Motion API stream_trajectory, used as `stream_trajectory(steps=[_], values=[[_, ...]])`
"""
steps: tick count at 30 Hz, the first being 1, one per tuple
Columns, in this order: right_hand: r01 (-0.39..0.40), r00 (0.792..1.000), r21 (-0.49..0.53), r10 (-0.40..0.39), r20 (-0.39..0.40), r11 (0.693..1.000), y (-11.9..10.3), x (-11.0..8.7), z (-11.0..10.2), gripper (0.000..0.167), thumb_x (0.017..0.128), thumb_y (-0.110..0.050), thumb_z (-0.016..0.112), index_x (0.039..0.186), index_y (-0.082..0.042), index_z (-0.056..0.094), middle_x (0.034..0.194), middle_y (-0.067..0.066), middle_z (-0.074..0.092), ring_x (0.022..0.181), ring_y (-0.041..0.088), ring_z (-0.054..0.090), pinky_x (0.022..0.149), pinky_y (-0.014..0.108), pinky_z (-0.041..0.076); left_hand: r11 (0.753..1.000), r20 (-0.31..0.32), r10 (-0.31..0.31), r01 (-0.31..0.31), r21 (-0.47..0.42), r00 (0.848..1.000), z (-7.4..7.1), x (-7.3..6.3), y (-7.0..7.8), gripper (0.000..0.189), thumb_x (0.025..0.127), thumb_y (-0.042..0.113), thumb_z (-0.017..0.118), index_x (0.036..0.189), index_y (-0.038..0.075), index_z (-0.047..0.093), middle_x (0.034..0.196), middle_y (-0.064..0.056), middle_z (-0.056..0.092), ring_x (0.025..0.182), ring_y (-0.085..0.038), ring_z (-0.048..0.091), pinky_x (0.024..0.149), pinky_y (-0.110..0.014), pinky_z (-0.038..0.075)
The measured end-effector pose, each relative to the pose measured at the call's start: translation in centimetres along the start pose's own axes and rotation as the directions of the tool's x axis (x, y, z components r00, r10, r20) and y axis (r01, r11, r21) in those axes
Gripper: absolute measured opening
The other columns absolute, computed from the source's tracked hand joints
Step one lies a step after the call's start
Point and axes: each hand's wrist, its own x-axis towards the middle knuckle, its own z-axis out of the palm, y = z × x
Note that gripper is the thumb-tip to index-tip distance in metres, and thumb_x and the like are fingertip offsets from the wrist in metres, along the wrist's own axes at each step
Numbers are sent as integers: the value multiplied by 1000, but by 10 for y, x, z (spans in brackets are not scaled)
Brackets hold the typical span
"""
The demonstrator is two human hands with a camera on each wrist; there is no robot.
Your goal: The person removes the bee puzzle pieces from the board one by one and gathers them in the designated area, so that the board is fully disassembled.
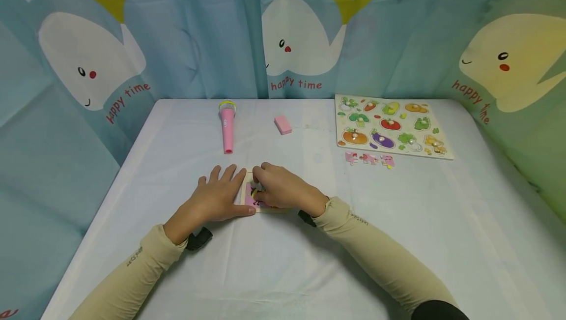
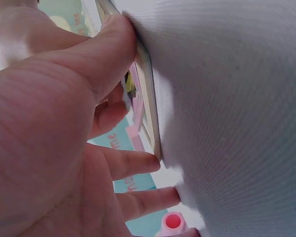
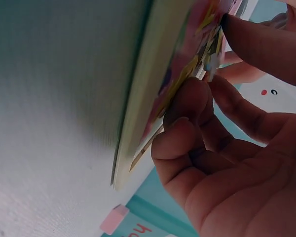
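A small wooden jigsaw board (image 1: 244, 196) with a pale rim and a pink picture lies on the table before me. My left hand (image 1: 216, 199) rests at its left side, fingers spread, with the thumb (image 2: 119, 39) on the near edge and the index fingertip by the far left corner. Over the board, my right hand (image 1: 283, 187) has curled fingers and pinches a small jigsaw piece (image 3: 212, 64) against the picture. That piece is mostly hidden by the fingers, as is the board's right part. Several pink loose jigsaw pieces (image 1: 369, 159) lie off to the right.
At the back left lies a pink toy microphone (image 1: 227, 130), with a pink eraser-like block (image 1: 283, 125) right of it. A vegetable peg puzzle board (image 1: 398, 150) lies at the back right. A whale-print curtain (image 1: 212, 40) hangs behind the white table (image 1: 247, 271).
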Motion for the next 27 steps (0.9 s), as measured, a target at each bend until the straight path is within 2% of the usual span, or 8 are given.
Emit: stream_trajectory(steps=[4,10,16,19,27], values=[[15,1000,17,-14,-17,1000,1,0,2,27,97,-13,81,111,-1,61,96,6,60,78,19,56,71,32,49,1000,7,-7,7,-8,1000,0,0,1,97,95,60,76,164,3,38,165,-26,35,147,-56,31,105,-80,34],[55,998,104,-52,-35,993,3,0,4,24,96,-5,79,106,-2,57,89,5,59,80,19,54,71,32,46,1000,13,-13,13,-12,1000,1,0,1,98,94,61,76,164,3,38,166,-25,34,148,-56,30,106,-79,33],[94,994,175,-82,-74,980,8,1,6,13,98,3,71,102,-3,60,81,1,60,72,14,55,67,27,47,1000,13,-16,16,-9,1000,2,0,0,99,94,61,77,164,4,38,166,-25,34,148,-56,30,107,-80,32],[114,991,204,-96,-92,972,11,1,6,10,98,5,66,102,-2,62,83,2,62,73,13,56,69,25,48,1000,16,-22,22,-8,1000,2,1,0,99,93,61,77,164,4,38,166,-25,34,149,-56,30,107,-80,32],[113,990,281,-85,-112,953,14,1,2,7,100,3,66,105,-1,64,88,3,65,77,11,57,72,25,51,1000,17,-23,23,-10,1000,1,2,1,100,93,62,77,165,4,38,167,-25,33,149,-56,29,107,-81,32]])
